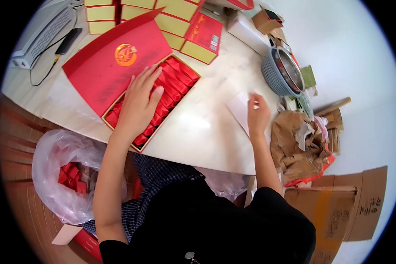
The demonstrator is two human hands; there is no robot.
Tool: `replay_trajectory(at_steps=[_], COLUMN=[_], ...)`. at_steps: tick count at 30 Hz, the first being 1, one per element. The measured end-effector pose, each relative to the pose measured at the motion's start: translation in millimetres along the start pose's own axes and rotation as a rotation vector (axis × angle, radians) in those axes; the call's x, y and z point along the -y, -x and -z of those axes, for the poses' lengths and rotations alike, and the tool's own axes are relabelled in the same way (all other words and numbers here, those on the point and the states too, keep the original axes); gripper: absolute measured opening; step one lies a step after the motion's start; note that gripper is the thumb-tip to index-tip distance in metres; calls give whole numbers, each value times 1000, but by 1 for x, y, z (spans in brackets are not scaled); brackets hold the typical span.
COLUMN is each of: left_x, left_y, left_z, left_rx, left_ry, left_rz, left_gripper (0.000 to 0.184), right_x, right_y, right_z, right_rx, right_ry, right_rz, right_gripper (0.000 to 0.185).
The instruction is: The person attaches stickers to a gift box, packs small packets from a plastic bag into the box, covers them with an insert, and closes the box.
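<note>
A gift box with a gold rim lies on the table, its red lid folded back and bearing a round gold emblem. Glossy red satin-wrapped pieces fill the box in rows. My left hand rests flat over them, fingers stretched out and pointing toward the lid. To the right, my right hand has its fingers curled together beside a white sheet of paper on the tabletop. Something pale shows between those fingers, too small to name.
Stacked red and yellow boxes stand at the back. A grey basket with a metal bowl and crumpled brown paper line the right side. Below left, a plastic bag holds red pieces. Cardboard boxes stand at lower right.
</note>
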State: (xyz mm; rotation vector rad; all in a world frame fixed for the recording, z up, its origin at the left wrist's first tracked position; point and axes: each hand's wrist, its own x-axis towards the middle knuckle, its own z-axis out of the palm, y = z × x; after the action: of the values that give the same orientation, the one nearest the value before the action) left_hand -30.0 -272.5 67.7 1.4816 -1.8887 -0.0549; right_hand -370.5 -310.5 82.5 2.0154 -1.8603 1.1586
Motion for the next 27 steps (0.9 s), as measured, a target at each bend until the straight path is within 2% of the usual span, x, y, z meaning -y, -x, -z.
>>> replay_trajectory(at_steps=[2,3,4,6,9,11,22,27], left_x=[2,3,6,14,25,25,11,18], left_y=[-1,3,11,27,56,73,89,91], left_z=[22,33,42,55,60,56,32,30], left_rx=[-241,-437,-545,-779,-841,-797,-723,-699], left_ry=[706,688,746,804,729,688,814,779], left_rz=[177,230,304,399,501,556,632,621], left_gripper=[36,29,30,28,27,26,26,29], right_x=[47,65,80,107,140,158,174,176], right_y=[-9,-11,-9,4,33,49,63,64], right_z=[8,7,2,-12,-41,-54,-65,-64], right_rx=[-53,-83,-68,18,167,227,331,383], right_ry=[-162,-223,-252,-332,-493,-533,-588,-598], right_rz=[-8,189,197,590,831,954,1017,984], right_gripper=[16,17,17,20,25,23,23,22])
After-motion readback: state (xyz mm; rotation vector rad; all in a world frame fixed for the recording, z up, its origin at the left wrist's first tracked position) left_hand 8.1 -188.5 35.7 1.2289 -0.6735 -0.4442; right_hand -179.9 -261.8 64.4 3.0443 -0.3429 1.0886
